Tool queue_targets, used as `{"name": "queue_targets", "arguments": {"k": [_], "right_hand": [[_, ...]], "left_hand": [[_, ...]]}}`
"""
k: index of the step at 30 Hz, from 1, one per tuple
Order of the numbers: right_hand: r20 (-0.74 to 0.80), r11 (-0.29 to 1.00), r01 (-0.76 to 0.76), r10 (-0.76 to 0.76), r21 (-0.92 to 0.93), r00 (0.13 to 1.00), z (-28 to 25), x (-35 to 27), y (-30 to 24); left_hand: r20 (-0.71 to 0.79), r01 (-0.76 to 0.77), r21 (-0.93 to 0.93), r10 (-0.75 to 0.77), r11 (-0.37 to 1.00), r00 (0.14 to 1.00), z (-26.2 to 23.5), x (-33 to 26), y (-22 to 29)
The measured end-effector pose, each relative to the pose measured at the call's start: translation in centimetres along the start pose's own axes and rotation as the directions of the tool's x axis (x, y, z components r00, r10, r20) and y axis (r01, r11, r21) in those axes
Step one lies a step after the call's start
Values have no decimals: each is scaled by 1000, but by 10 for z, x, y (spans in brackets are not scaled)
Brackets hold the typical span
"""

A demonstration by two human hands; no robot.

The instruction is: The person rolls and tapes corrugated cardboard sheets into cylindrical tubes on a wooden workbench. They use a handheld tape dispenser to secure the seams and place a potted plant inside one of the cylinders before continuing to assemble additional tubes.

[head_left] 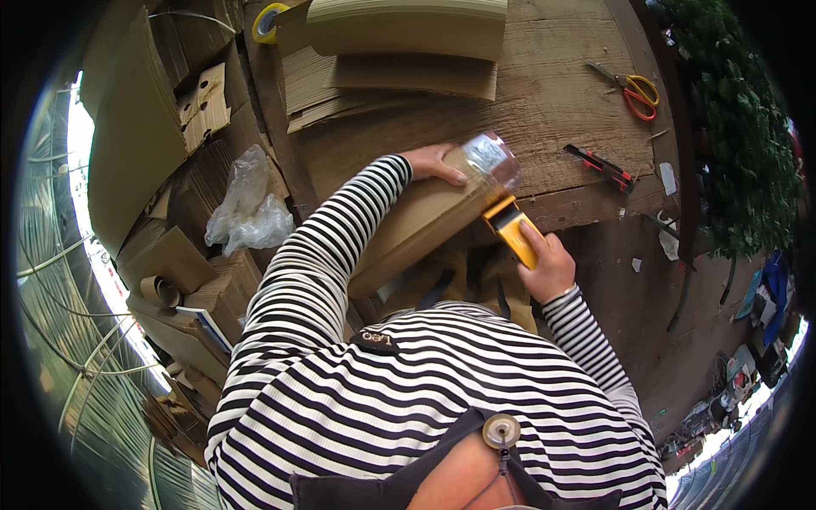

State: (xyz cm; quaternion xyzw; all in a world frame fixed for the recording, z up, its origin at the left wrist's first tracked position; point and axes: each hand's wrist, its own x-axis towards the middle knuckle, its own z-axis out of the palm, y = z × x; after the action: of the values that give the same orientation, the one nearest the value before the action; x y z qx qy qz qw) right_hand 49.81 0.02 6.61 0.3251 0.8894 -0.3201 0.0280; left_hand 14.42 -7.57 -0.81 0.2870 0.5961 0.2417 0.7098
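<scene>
A long, narrow cardboard box (416, 225) lies slantwise along the table's near edge. My left hand (435, 163) grips its far end, with the thumb over the top and the fingers partly hidden. In my right hand (548, 265) is the yellow handle of a tape dispenser (513, 235), with fingers wrapped round it and thumb along its top. A large roll of clear tape (489, 157) sits on the dispenser, blurred, right at the box's end. Whether the tape sticks to the cardboard there, I cannot tell.
Stacked cardboard sheets (399, 76) lie at the back of the wooden table (561, 119). Scissors (633, 92) and a red-black utility knife (599, 167) rest at right. A yellow tape roll (269, 24) is at back left. Crumpled clear plastic (251, 204) lies over cardboard on the left.
</scene>
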Motion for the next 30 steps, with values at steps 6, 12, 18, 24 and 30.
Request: {"name": "queue_targets", "arguments": {"k": [6, 12, 18, 24, 30], "right_hand": [[-59, 998, -26, 29, 56, 998, 8, -17, -1], [-75, 994, 34, -27, 100, 997, -1, 52, -52], [-14, 980, 148, -148, 132, 989, -89, 26, -53], [5, 995, 97, -97, -7, 995, -78, -40, 14], [18, 998, 62, -61, -25, 998, 13, 58, 13]], "left_hand": [[-202, -88, 355, 168, 931, 965, 35, -9, -13], [-653, 378, 647, 225, 662, 723, 66, -30, 17], [-743, 483, 549, 132, 682, 656, 82, -23, 20], [-705, 436, 505, 65, 745, 706, 72, -34, 41], [-467, 175, 361, 15, 916, 884, -34, -30, 9]]}}
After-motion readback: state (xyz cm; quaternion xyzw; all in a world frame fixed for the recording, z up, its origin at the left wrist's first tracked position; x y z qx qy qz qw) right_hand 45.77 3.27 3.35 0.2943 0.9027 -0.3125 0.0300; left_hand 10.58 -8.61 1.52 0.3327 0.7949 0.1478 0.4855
